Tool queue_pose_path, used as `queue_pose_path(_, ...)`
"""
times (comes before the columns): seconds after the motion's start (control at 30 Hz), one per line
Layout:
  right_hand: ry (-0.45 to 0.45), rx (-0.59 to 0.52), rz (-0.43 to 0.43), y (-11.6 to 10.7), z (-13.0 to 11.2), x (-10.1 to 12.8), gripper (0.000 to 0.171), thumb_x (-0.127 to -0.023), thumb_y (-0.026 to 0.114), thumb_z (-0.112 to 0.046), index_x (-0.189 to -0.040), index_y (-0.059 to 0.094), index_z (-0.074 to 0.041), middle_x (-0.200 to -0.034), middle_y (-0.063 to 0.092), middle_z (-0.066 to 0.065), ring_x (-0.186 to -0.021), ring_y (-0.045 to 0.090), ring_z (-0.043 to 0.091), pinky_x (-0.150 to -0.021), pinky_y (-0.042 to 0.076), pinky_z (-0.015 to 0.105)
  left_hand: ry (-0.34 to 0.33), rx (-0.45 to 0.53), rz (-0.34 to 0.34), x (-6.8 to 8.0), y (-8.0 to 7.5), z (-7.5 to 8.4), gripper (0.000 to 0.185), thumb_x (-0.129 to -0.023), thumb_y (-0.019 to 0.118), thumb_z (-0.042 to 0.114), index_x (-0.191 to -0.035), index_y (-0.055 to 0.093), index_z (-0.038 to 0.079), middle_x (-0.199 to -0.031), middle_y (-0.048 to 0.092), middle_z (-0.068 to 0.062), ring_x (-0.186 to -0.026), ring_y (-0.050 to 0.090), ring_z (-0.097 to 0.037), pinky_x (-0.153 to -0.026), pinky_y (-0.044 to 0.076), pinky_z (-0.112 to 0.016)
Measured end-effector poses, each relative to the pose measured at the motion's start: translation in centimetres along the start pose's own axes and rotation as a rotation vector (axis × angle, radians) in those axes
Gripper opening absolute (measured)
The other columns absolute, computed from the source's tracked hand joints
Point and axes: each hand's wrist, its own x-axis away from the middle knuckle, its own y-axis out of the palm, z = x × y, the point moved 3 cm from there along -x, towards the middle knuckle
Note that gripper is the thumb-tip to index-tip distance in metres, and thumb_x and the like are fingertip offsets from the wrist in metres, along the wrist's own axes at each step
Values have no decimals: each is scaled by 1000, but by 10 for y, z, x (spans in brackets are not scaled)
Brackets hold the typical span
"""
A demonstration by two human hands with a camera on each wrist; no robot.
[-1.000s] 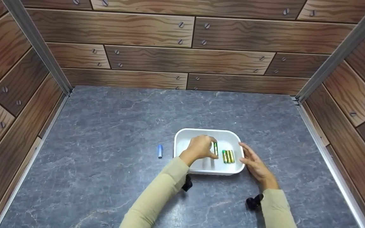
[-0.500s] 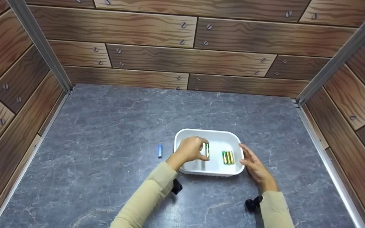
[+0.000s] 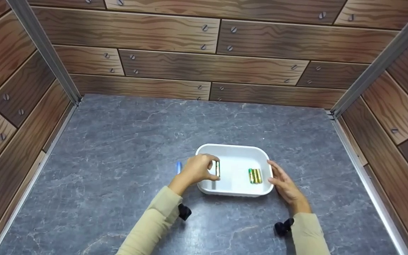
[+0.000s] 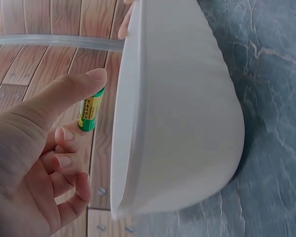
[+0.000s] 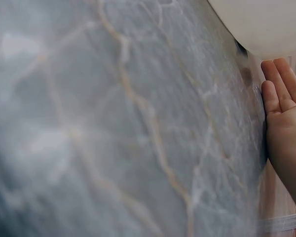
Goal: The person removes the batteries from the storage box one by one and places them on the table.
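Observation:
A white plastic tray (image 3: pixel 239 150) sits on the grey marbled table. My left hand (image 3: pixel 199 169) pinches a green and gold battery (image 3: pixel 217 168) between thumb and fingers, above the tray's left edge. In the left wrist view the same battery (image 4: pixel 91 109) shows beside my thumb, just outside the tray's white wall (image 4: pixel 177 108). Three more green and gold batteries (image 3: pixel 255 175) lie side by side at the tray's right end. My right hand (image 3: pixel 282 181) rests with straight fingers against the tray's right side; the right wrist view shows that hand (image 5: pixel 284 106) flat near the tray (image 5: pixel 266 24).
A blue battery (image 3: pixel 178 166) lies on the table just left of my left hand, partly hidden by it. Wood-patterned walls enclose the table on the left, back and right, with metal posts at the corners.
My left hand has carried the battery leftward, from beside the three lying batteries to the tray's left edge. The right hand has stayed at the tray's right side.

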Motion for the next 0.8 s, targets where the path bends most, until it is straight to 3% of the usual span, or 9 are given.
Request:
queue_pose_path(0.27,-24,-9,-50,0,-1,1,61,-91,52,6,-147,33,-8,-133,53,-18,-124,48,-7,-100,37,10,-21,0,15,10,-7,-10,55,-67,86,33,-114,70,12,-67,43,10,-61,36,-6,-56,29,-21)
queue_pose_path(0.6,-18,-9,-41,-1,1,0,61,-90,53,5,-146,33,-8,-133,53,-19,-124,47,-7,-100,36,10,1,69,-6,21,-8,-28,53,-67,87,28,-112,70,8,-64,44,8,-59,37,-4,-58,30,-20)
queue_pose_path(0.8,-27,-6,-41,0,1,0,60,-90,52,6,-146,35,-9,-133,53,-19,-124,48,-6,-100,36,10,-30,109,-13,30,-12,-39,54,-67,87,26,-114,69,6,-66,46,8,-60,38,-5,-60,32,-21)
